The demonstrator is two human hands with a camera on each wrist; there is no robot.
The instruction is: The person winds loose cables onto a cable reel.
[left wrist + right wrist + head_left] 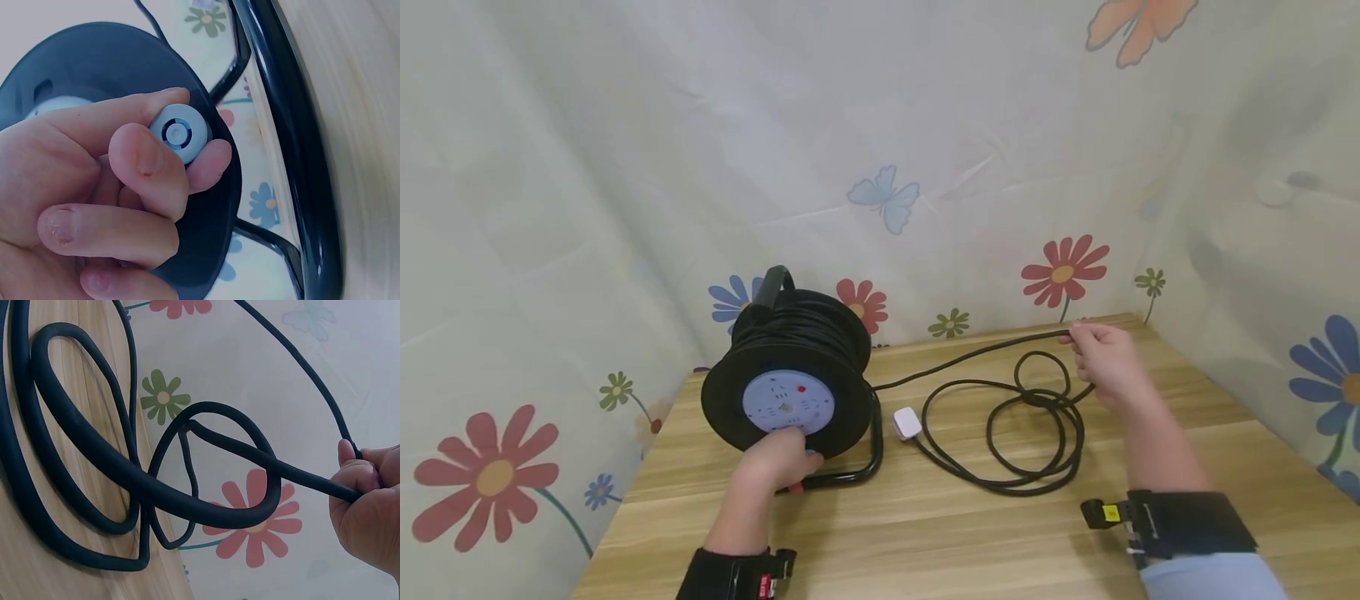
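Observation:
A black cable reel [790, 375] with a pale blue socket face stands upright in a black tube frame [857, 475] on the wooden table [970, 542]. My left hand [778, 462] pinches the reel's round grey winding knob [180, 133] between thumb and fingers, low on the reel's face. My right hand [1101, 358] grips the black cable [970, 354] near the far right of the table. From that hand the cable runs left to the reel and also falls into loose loops [1030, 433] on the table. A white plug [907, 422] lies beside the loops.
A flower-and-butterfly printed curtain [887, 167] hangs close behind and on both sides of the table. The table's left edge [625, 500] lies just left of the reel. Black straps sit on both wrists.

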